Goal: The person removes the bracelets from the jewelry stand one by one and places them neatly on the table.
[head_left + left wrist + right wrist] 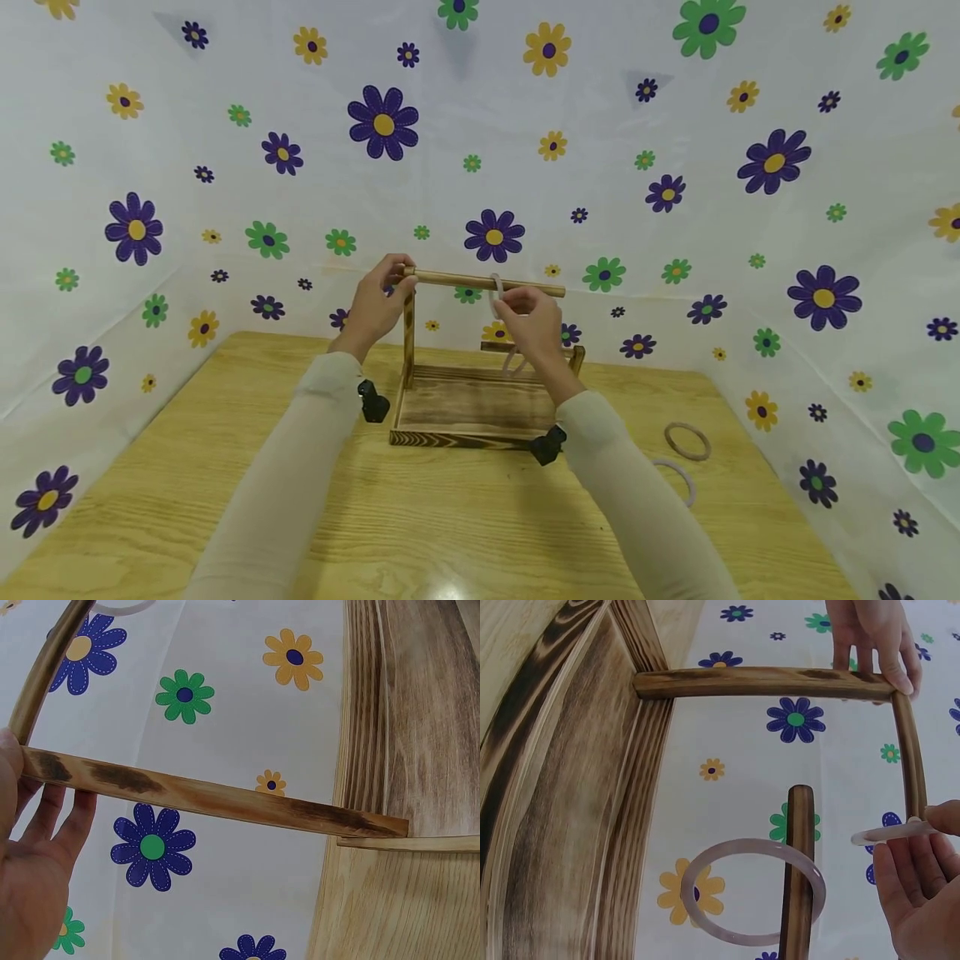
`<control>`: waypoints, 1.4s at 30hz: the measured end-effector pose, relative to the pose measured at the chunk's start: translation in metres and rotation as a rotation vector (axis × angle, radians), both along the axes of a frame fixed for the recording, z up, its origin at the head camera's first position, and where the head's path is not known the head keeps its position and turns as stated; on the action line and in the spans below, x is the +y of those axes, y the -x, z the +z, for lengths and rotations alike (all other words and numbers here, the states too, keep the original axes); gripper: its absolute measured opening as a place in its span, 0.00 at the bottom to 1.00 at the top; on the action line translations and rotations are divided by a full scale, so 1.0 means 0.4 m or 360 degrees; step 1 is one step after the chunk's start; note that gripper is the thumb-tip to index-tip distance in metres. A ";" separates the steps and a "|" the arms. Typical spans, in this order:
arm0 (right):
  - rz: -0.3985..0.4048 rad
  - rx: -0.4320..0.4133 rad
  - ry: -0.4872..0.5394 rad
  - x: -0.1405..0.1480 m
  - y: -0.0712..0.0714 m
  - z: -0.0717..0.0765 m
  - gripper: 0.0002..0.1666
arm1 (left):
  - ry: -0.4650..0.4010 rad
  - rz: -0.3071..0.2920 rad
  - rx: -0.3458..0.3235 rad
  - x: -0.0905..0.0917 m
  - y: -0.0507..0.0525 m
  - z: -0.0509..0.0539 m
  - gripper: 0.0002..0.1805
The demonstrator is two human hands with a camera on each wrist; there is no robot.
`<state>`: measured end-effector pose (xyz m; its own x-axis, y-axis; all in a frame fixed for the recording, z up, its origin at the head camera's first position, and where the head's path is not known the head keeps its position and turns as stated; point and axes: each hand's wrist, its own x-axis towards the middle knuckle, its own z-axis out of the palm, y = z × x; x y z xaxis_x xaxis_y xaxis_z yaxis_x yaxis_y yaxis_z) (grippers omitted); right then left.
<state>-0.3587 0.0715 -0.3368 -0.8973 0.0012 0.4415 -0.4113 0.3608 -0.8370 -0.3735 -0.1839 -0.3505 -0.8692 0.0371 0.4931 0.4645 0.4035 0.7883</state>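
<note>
A wooden rack (472,400) with two raised rods stands on the table. My left hand (377,304) grips its tall post (187,793) at the top corner, thumb on one side and fingers on the other. With thumb and fingers, my right hand (536,325) pinches a pale bangle (496,297) at the middle of the upper rod (450,277); the bangle appears to be around this rod. Below, a pinkish bangle (705,926) hangs around the lower rod (801,825). The right hand partly covers the lower rod in the head view.
Two more bangles lie on the table right of the rack: a brownish one (687,442) and a pale lilac one (686,483), partly behind the right sleeve. A flower-printed white cloth (450,192) encloses the table (420,508) at the back and sides.
</note>
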 end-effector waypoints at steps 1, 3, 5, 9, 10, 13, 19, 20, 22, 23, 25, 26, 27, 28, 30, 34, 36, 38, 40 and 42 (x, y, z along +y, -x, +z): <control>-0.0002 -0.0005 -0.0005 0.004 0.000 0.001 0.10 | 0.0000 -0.0001 0.0000 0.000 0.001 0.000 0.18; -0.0004 -0.0006 -0.0012 0.011 -0.001 0.003 0.11 | -0.0009 -0.0007 0.0006 0.001 0.002 0.001 0.18; -0.0005 0.0000 -0.0016 0.017 0.000 0.004 0.11 | -0.0015 -0.0010 0.0010 0.002 0.001 0.003 0.18; -0.0026 0.0010 -0.0011 0.029 0.001 0.005 0.11 | -0.0010 -0.0008 0.0010 0.003 -0.001 0.005 0.17; -0.0031 0.0005 -0.0014 0.031 0.001 0.004 0.11 | -0.0007 -0.0006 0.0008 0.003 -0.002 0.004 0.17; -0.0035 -0.0014 -0.0013 0.040 0.001 0.002 0.11 | 0.0008 0.0012 -0.0007 0.002 -0.006 0.003 0.17; -0.0048 -0.0015 -0.0003 0.056 -0.004 0.005 0.12 | 0.0011 0.0016 -0.0017 -0.002 -0.009 0.001 0.18; -0.0049 -0.0009 -0.0001 0.060 -0.005 0.006 0.12 | 0.0009 0.0014 -0.0016 -0.002 -0.008 0.000 0.18; -0.0047 -0.0006 0.0002 0.068 -0.006 0.008 0.12 | 0.0008 0.0011 -0.0017 -0.002 -0.005 -0.001 0.18; -0.0043 -0.0005 0.0004 0.072 -0.007 0.009 0.12 | 0.0006 0.0008 -0.0017 -0.002 -0.004 -0.001 0.18; -0.0041 -0.0013 0.0012 0.080 -0.010 0.013 0.12 | 0.0008 0.0003 -0.0012 -0.001 -0.002 0.000 0.18; -0.0044 -0.0017 0.0016 0.084 -0.011 0.015 0.12 | 0.0010 0.0002 -0.0009 0.000 -0.002 0.001 0.18; -0.0050 -0.0019 0.0014 0.088 -0.011 0.016 0.12 | 0.0013 0.0001 -0.0007 0.001 -0.002 0.002 0.18; -0.0050 -0.0023 0.0020 0.091 -0.011 0.016 0.12 | 0.0017 0.0002 -0.0007 0.001 -0.002 0.001 0.18; -0.0057 -0.0020 0.0025 0.097 -0.012 0.015 0.12 | 0.0022 0.0005 -0.0007 0.001 -0.004 0.001 0.19; -0.0063 0.0005 0.0035 0.109 -0.012 0.016 0.12 | 0.0028 0.0008 -0.0006 0.003 -0.004 0.003 0.19; -0.0062 0.0008 0.0039 0.114 -0.013 0.017 0.12 | 0.0022 0.0006 -0.0006 0.004 -0.004 0.004 0.19; -0.0050 0.0005 0.0056 0.118 -0.014 0.016 0.12 | 0.0015 0.0006 -0.0012 0.004 -0.005 0.004 0.19; -0.0041 -0.0005 0.0073 0.122 -0.014 0.015 0.13 | 0.0011 0.0007 -0.0018 0.003 -0.005 0.003 0.19; -0.0038 -0.0017 0.0085 0.125 -0.015 0.013 0.13 | 0.0010 0.0008 -0.0018 0.002 -0.005 0.002 0.19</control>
<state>-0.3526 0.1217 -0.3315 -0.9013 0.0463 0.4307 -0.3941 0.3250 -0.8597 -0.3714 -0.1829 -0.3496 -0.8748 0.0359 0.4832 0.4537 0.4107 0.7909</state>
